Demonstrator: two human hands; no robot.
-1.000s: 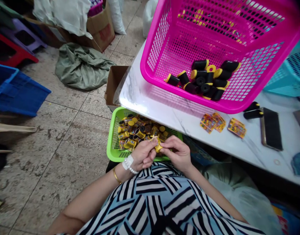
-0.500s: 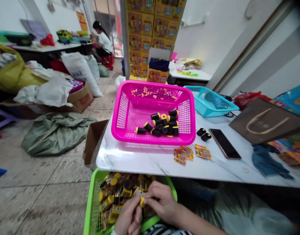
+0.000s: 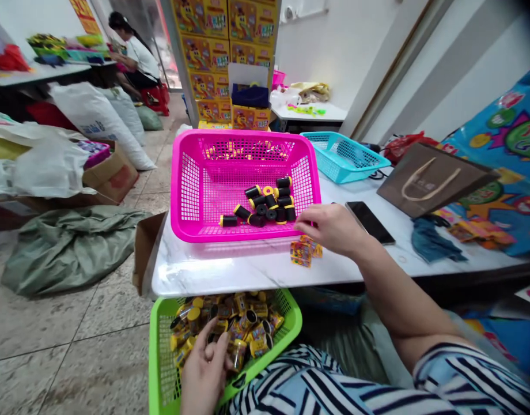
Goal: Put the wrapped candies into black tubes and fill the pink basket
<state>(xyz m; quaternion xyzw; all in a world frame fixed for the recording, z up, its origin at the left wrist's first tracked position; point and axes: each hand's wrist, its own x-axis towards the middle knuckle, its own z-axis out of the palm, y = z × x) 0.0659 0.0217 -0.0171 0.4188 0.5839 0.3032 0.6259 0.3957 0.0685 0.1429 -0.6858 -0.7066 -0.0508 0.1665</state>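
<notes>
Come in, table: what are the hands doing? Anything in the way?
Left hand: fingers parted over yellow-and-black cylinders in green plastic basket. Right hand: beside orange printed cards, grip unclear. Possibly in the way: pink plastic basket's rim.

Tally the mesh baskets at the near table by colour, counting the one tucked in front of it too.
Pink basket: 1
Green basket: 1
Light blue basket: 1
Total: 3

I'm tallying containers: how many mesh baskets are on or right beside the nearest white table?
3: a pink basket on the table, a turquoise basket behind it to the right, and a green basket below the table's near edge. Some may be hidden behind the pink one.
</notes>
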